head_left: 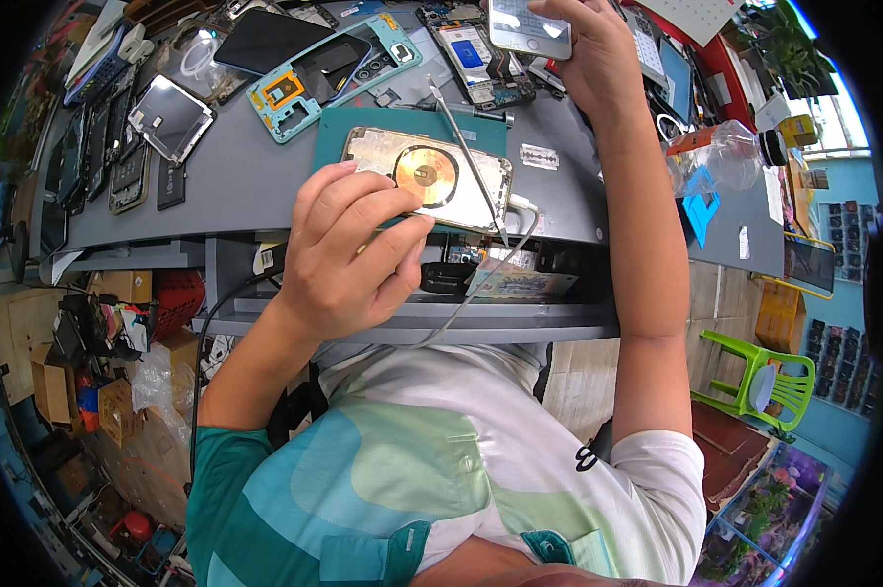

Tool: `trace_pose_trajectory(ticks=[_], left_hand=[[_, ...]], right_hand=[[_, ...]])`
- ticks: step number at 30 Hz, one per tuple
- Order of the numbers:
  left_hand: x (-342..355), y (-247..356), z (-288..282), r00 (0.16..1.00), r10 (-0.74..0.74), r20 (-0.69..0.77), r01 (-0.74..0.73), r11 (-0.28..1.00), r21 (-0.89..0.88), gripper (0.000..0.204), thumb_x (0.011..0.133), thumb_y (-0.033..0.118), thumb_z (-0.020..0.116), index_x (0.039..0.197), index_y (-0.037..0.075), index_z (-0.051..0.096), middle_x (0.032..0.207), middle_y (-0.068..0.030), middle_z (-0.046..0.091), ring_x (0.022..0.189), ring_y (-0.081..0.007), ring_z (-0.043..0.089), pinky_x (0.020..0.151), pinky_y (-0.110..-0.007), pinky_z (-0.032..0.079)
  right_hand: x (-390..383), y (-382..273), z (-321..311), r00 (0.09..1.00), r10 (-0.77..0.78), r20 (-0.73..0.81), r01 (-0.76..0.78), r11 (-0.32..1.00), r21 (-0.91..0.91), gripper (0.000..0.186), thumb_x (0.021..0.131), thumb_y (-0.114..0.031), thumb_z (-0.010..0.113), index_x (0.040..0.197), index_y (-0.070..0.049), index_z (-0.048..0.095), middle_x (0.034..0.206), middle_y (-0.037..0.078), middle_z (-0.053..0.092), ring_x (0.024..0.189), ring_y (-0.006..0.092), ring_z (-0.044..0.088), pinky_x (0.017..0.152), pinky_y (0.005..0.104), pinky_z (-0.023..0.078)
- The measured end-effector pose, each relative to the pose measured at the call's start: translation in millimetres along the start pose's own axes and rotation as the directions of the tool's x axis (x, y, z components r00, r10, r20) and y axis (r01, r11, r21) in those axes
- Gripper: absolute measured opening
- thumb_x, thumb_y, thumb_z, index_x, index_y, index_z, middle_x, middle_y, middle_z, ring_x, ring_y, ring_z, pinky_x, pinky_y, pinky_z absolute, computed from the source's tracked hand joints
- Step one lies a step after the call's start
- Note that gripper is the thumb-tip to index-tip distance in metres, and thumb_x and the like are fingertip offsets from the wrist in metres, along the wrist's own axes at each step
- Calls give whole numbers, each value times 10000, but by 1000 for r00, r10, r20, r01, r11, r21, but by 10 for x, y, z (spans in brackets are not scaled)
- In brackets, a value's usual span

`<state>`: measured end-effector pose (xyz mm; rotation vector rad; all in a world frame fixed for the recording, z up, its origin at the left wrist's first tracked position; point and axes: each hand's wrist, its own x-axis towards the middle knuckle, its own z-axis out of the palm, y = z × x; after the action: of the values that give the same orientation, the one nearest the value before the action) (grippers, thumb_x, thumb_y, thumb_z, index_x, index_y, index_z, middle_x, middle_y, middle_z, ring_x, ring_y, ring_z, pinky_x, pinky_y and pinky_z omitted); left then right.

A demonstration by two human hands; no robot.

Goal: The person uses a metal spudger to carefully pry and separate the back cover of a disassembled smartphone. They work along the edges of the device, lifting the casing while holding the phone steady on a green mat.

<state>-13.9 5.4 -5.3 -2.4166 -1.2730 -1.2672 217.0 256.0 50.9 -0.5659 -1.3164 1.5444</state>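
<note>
An opened phone body (pixel 368 154) with a round copper coil lies on a teal mat (pixel 327 147), a white cable (pixel 520 203) at its right end. My left hand (pixel 348 249) has its fingers curled on the near-left part of that phone. A thin metal tool (pixel 466 147) lies slanted across the phone and mat. At the top, my right hand (pixel 593 54) is closed at the side of a white smartphone (pixel 520 29), with a finger over its screen. A razor blade (pixel 539 157) sits right of the mat.
The grey desk (pixel 226 210) holds a light-blue phone frame (pixel 280 93), loose screens (pixel 172 117) and several phone parts. A plastic bottle (pixel 730 166) lies at the right. An open drawer (pixel 500 318) is below the desktop; a green chair (pixel 759 377) stands right.
</note>
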Motion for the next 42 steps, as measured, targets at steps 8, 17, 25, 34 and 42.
trace_pose_trajectory(ticks=[8, 17, 25, 34, 42], left_hand=[[-1, -5, 1, 1000, 1, 0, -1, 1000, 2, 271, 814, 66, 816, 1084, 82, 834, 1202, -73, 782, 1161, -307, 713, 1114, -566, 543], [-7, -3, 7, 1000, 1, -1, -1, 1000, 7, 268, 816, 65, 820, 1083, 86, 841, 1202, -70, 783, 1164, -304, 715, 1116, -565, 544], [0, 1, 3, 1000, -4, -2, 4, 1000, 4, 263, 816, 66, 818, 1077, 86, 839, 1198, -68, 785, 1161, -303, 716, 1127, -563, 534], [-3, 1, -2, 1000, -2, 7, 2, 1000, 5, 278, 812, 63, 816, 1087, 86, 839, 1199, -69, 785, 1169, -304, 712, 1120, -562, 542], [1, 3, 3, 1000, -3, 5, 3, 1000, 10, 269, 816, 70, 814, 1083, 88, 841, 1198, -66, 785, 1172, -302, 712, 1122, -559, 543]], right_hand=[[-56, -77, 117, 997, -1, -75, -6, 996, -94, 881, 823, 106, 764, 1650, -1, 478, 1305, 121, 741, 1038, 193, 785, 869, 350, 681], [12, -14, -36, 999, -12, 31, 10, 999, 48, 990, 781, 162, 689, 1720, -4, 424, 1476, 136, 709, 1214, 211, 766, 978, 340, 651], [-27, 4, 64, 999, -22, 28, 21, 999, 37, 925, 879, 146, 610, 1763, -2, 379, 1585, 130, 657, 1300, 207, 731, 1052, 331, 622], [9, 1, -3, 999, 38, 12, -39, 997, 73, 871, 941, 103, 543, 1782, 0, 343, 1583, 157, 648, 1298, 208, 728, 1067, 349, 626], [11, 22, 38, 999, -2, -38, 4, 998, 58, 866, 940, 111, 532, 1779, 7, 344, 1567, 157, 653, 1259, 215, 738, 1064, 347, 624]])
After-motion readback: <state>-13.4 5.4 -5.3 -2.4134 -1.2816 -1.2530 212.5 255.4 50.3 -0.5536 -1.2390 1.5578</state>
